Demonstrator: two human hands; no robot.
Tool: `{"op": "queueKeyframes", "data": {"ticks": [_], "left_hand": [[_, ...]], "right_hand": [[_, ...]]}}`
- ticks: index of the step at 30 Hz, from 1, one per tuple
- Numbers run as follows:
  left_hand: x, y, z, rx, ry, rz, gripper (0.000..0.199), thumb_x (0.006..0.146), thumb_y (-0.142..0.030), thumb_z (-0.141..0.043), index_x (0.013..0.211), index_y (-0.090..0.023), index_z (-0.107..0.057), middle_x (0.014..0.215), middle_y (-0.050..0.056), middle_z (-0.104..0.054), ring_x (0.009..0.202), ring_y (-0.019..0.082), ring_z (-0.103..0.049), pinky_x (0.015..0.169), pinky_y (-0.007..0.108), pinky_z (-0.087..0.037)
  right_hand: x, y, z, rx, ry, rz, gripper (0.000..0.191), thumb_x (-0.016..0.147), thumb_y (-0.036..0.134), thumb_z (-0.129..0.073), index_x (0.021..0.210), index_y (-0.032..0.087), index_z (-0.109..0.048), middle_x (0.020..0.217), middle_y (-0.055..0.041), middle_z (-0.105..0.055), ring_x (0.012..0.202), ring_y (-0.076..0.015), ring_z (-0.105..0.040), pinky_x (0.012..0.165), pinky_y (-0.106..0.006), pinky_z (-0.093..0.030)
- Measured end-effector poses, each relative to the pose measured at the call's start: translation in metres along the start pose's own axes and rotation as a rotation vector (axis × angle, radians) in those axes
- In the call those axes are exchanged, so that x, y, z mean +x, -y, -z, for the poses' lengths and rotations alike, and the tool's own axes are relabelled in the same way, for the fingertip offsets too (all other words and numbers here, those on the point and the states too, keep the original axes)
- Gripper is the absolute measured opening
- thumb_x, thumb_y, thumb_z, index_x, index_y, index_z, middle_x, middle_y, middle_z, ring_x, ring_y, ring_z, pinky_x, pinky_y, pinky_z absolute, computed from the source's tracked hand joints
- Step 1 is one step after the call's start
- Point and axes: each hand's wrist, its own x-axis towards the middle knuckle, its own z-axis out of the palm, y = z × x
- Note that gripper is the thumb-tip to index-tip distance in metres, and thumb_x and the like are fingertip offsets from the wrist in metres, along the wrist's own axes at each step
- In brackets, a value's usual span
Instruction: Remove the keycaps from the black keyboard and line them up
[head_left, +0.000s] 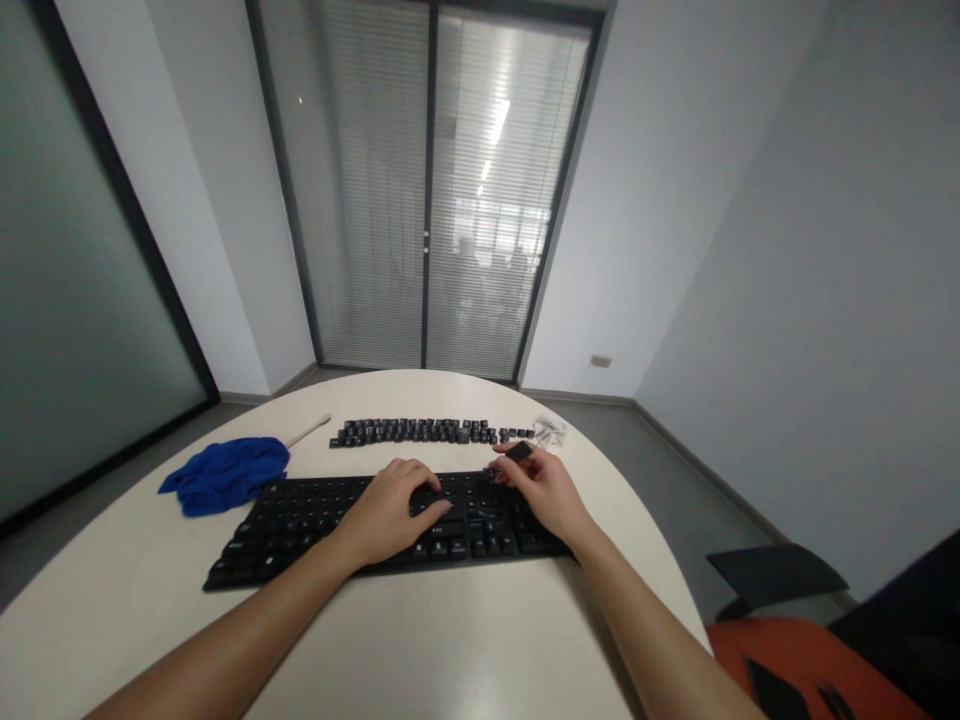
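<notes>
A black keyboard lies on the round table, its front rows still capped and many bare key positions towards the back. My left hand rests on its middle, fingers apart, thumb stretched to the right, holding nothing. Over the right part of the keyboard, my right hand pinches a small black tool with a flat, blocky end. Its lower end, near the keys, is too small to make out clearly. Behind the keyboard, removed black keycaps stand lined up in rows.
A blue cloth lies crumpled at the left, with a pale thin-handled brush or swab beside it. Crumpled white tissue or plastic sits right of the keycaps. An orange-seated chair stands right of the table.
</notes>
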Motion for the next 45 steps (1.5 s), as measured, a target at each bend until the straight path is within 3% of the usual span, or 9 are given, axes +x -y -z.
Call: {"op": "queueKeyframes", "data": {"ticks": [4,10,24,28,35,41,45], "left_hand": [[0.001,0.002,-0.001,-0.084,0.002,0.001,0.019,0.087,-0.038,-0.061,0.098,-0.023,-0.064,0.100,0.005,-0.068,0.098,0.023,-0.058,0.091,0.041,-0.045],[0.001,0.002,-0.001,-0.062,0.009,0.004,0.020,0.088,-0.040,-0.062,0.096,-0.022,-0.066,0.098,0.005,-0.070,0.095,0.023,-0.061,0.090,0.041,-0.045],[0.002,0.004,-0.003,-0.089,0.023,0.020,0.016,0.089,-0.036,-0.060,0.093,-0.022,-0.067,0.095,0.004,-0.072,0.092,0.023,-0.064,0.087,0.037,-0.047],[0.001,0.003,-0.002,-0.114,0.010,0.042,0.020,0.087,-0.035,-0.063,0.104,-0.024,-0.065,0.097,0.003,-0.071,0.092,0.022,-0.065,0.087,0.037,-0.048],[0.001,-0.002,0.002,-0.185,0.037,0.022,0.019,0.088,-0.031,-0.060,0.105,-0.024,-0.066,0.103,0.003,-0.072,0.096,0.022,-0.065,0.090,0.036,-0.049],[0.000,0.000,0.002,-0.214,0.050,0.024,0.019,0.088,-0.029,-0.060,0.105,-0.025,-0.066,0.105,0.003,-0.071,0.099,0.021,-0.064,0.091,0.036,-0.048],[0.000,0.002,0.001,-0.210,0.071,0.021,0.023,0.087,-0.027,-0.062,0.108,-0.024,-0.066,0.109,0.004,-0.071,0.102,0.022,-0.063,0.094,0.036,-0.047]], "right_hand": [[-0.007,0.008,-0.025,-0.094,0.000,0.034,0.038,0.085,0.049,-0.062,0.107,0.019,-0.072,0.086,-0.0062,-0.075,0.077,-0.0221,-0.068,0.073,-0.034,-0.054],[-0.014,0.013,-0.043,0.026,0.075,0.126,0.028,0.082,0.041,-0.069,0.101,0.023,-0.076,0.103,-0.0049,-0.076,0.098,-0.0240,-0.069,0.092,-0.039,-0.053],[-0.014,0.007,-0.042,0.132,0.199,0.113,0.023,0.080,0.040,-0.072,0.095,0.022,-0.076,0.111,-0.0084,-0.073,0.107,-0.0250,-0.067,0.100,-0.045,-0.050],[-0.014,0.008,-0.042,0.179,0.212,0.090,0.023,0.080,0.039,-0.072,0.095,0.023,-0.077,0.108,-0.0070,-0.074,0.107,-0.0240,-0.067,0.099,-0.042,-0.050],[-0.012,0.009,-0.041,0.056,0.178,0.175,0.016,0.080,0.036,-0.072,0.090,0.024,-0.077,0.094,-0.0046,-0.075,0.091,-0.0213,-0.069,0.086,-0.036,-0.053],[-0.013,0.014,-0.041,-0.002,0.151,0.064,0.017,0.079,0.035,-0.073,0.089,0.022,-0.076,0.086,-0.0022,-0.076,0.083,-0.0200,-0.069,0.079,-0.031,-0.053],[-0.014,0.018,-0.041,-0.017,0.137,0.075,0.015,0.079,0.033,-0.073,0.088,0.021,-0.076,0.087,-0.0027,-0.076,0.083,-0.0195,-0.069,0.080,-0.031,-0.053]]}}
